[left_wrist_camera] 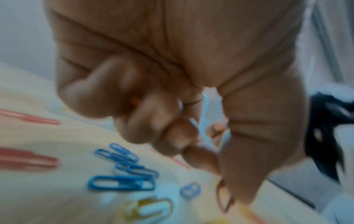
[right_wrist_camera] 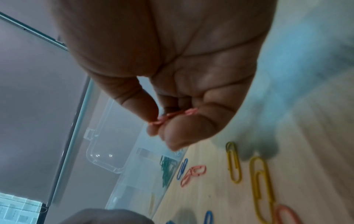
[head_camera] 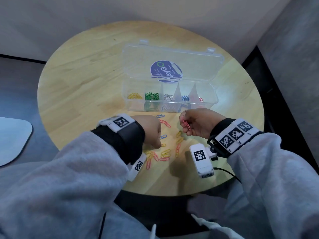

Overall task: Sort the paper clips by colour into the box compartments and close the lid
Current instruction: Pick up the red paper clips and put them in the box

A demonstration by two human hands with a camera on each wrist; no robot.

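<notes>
A clear box stands open mid-table, its lid tilted back. Its compartments hold, from left to right, yellow, green, white, blue and pink clips. My right hand hovers just in front of the box and pinches a bunch of pink clips, also seen between thumb and fingers. My left hand reaches down with curled fingers into the loose clips. Its thumb and forefinger pinch a clip whose colour is blurred. Blue clips lie beside it.
Loose blue, pink and yellow clips are scattered on the round wooden table between my hands. A pale rounded object lies off the table at the left. Walls close in behind and to the right.
</notes>
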